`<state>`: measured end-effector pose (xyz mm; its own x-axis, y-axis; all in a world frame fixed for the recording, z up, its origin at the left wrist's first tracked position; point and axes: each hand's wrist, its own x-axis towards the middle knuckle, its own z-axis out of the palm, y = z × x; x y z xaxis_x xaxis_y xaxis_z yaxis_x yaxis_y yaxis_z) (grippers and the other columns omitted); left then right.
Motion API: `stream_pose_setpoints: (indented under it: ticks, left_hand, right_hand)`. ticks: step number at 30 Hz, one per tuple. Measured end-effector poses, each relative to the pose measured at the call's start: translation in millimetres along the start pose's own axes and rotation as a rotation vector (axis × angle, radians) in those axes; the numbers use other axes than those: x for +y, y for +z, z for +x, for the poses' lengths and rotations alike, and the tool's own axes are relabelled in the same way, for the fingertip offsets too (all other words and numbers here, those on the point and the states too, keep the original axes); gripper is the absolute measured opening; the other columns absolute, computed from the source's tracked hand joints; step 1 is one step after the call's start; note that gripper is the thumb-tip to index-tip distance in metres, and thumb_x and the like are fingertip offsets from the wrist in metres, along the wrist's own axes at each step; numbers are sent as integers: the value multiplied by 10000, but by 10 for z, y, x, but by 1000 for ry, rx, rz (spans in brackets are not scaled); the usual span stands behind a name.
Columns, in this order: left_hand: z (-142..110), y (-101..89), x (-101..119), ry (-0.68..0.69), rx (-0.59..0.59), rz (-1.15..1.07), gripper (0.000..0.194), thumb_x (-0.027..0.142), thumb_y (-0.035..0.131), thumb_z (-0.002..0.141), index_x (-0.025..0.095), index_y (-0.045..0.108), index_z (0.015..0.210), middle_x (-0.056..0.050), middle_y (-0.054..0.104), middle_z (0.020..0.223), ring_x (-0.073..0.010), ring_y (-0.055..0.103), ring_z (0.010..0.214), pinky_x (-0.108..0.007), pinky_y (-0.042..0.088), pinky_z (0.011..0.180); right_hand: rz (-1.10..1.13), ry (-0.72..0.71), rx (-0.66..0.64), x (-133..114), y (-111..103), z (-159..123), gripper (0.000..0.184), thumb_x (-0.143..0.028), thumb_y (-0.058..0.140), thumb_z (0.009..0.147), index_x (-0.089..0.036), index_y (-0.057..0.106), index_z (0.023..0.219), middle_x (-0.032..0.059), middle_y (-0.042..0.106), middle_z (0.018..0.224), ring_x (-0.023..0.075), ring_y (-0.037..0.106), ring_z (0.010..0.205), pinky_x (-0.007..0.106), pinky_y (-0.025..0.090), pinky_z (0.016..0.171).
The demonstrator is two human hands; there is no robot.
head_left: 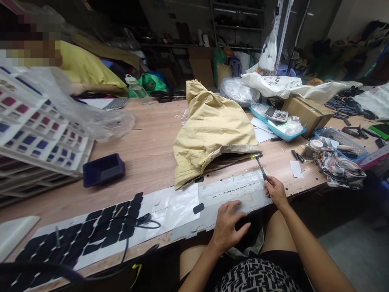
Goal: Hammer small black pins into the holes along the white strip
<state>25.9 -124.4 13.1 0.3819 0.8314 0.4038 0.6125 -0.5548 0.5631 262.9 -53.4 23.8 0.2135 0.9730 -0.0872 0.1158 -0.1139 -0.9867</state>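
Note:
My right hand (276, 192) is wrapped round the dark handle of a small hammer (261, 167). The hammer's head, with a yellow-green end, points away from me near the front edge of a beige cloth sack (215, 129). My left hand (228, 227) hangs over the table's front edge with fingers apart, and nothing shows in it. Under the hands runs a worn grey-white board (234, 193) along the edge. A black rounded piece (198, 209) lies on it, left of my left hand. White sheets with rows of black pieces (121, 221) stretch to the left.
Black cables (126, 243) cross the sheets at the left. A dark blue tray (103, 170) and white plastic baskets (39, 125) stand farther left, near another person in yellow (91, 69). At right are a blue basket with a calculator (277, 114), a cardboard box (306, 113) and a patterned cloth (340, 168).

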Motion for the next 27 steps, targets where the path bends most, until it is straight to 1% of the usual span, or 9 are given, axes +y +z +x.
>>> stream_pose_setpoints:
  ticks: [1, 4, 9, 11, 14, 19, 22, 24, 27]
  left_hand:
    - [124, -30, -34, -34, 17, -29, 120, 360, 658, 831, 247, 696, 846, -94, 660, 1140, -279, 571, 1081, -458, 450, 954]
    - [614, -126, -271, -210, 66, -48, 221, 345, 520, 907, 231, 661, 782, -69, 678, 885, -226, 608, 891, -383, 486, 844]
    - [1444, -245, -916, -654, 168, 193, 350, 356, 467, 902, 160, 704, 1071, -157, 701, 1011, -301, 642, 954, -416, 495, 820]
    - [1654, -266, -1118, -796, 123, 298, 379, 360, 470, 893, 125, 722, 1050, -208, 709, 1003, -353, 654, 963, -458, 495, 812]
    - [1847, -263, -1296, -902, 51, 383, 339, 358, 541, 838, 119, 743, 968, -239, 712, 1014, -382, 669, 958, -475, 508, 782]
    - [2010, -264, -1364, -1019, 36, 395, 304, 322, 622, 763, 119, 752, 948, -231, 719, 1038, -375, 681, 963, -451, 526, 758]
    - [1935, -322, -1313, -994, 43, 380, 359, 434, 616, 779, 131, 760, 906, -213, 727, 999, -382, 674, 963, -454, 517, 765]
    - [1758, -364, -1251, -909, 32, 332, 384, 499, 604, 788, 171, 759, 914, -162, 738, 958, -355, 671, 939, -427, 508, 754]
    - [1361, -375, -1139, -628, -52, 200, 335, 487, 633, 781, 231, 748, 964, -72, 732, 931, -276, 651, 892, -359, 485, 742]
  right_hand:
    - [-1, -1, 1, 1, 1, -2, 428, -436, 638, 764, -135, 648, 1068, -43, 570, 627, 83, 482, 453, 198, 422, 405]
    - [0, -2, 7, 10, 1, -5, 425, -441, 634, 767, -139, 648, 1065, -42, 567, 635, 86, 488, 458, 197, 419, 403]
    - [8, -3, 13, 31, 6, -2, 408, -443, 616, 778, -141, 646, 1050, -39, 566, 633, 85, 478, 446, 199, 414, 398]
    - [10, -5, 14, 25, 11, -6, 391, -436, 613, 779, -142, 647, 1036, -39, 564, 628, 84, 476, 442, 200, 414, 399]
    - [13, -3, 17, 0, 20, -22, 372, -427, 612, 783, -143, 646, 1021, -41, 555, 626, 85, 479, 443, 197, 406, 394]
    - [13, 7, 21, -25, 27, -38, 367, -426, 611, 787, -144, 646, 1020, -38, 563, 640, 81, 474, 442, 198, 409, 397]
    - [13, 9, 26, -12, 25, -35, 368, -434, 612, 783, -147, 645, 1011, -41, 559, 626, 84, 472, 437, 198, 405, 391]
    - [15, 8, 26, 0, 22, -32, 365, -438, 617, 779, -151, 647, 1003, -45, 554, 619, 84, 471, 433, 197, 401, 387]
    - [18, 4, 20, 13, 19, -26, 363, -427, 621, 782, -154, 654, 1018, -43, 558, 635, 83, 479, 441, 194, 400, 390]
